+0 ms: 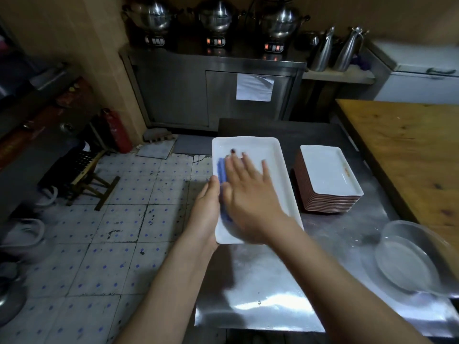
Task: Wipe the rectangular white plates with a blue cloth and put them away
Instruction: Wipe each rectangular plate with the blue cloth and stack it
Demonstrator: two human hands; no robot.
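Note:
A large rectangular white plate [258, 150] lies at the left edge of the steel table [268, 281]. My left hand [207, 209] grips the plate's near left rim. My right hand [248, 192] lies flat with fingers spread, pressing a blue cloth [222, 170] onto the plate's inside; most of the cloth is hidden under the palm. To the right stands a stack of several rectangular white plates [327, 175] with brown undersides.
A clear glass bowl [409, 264] sits at the table's near right. A wooden tabletop [409, 150] adjoins on the right. Behind is a steel cabinet [213, 90] with pots. A stool [89, 180] and a fire extinguisher [116, 130] stand on the tiled floor at left.

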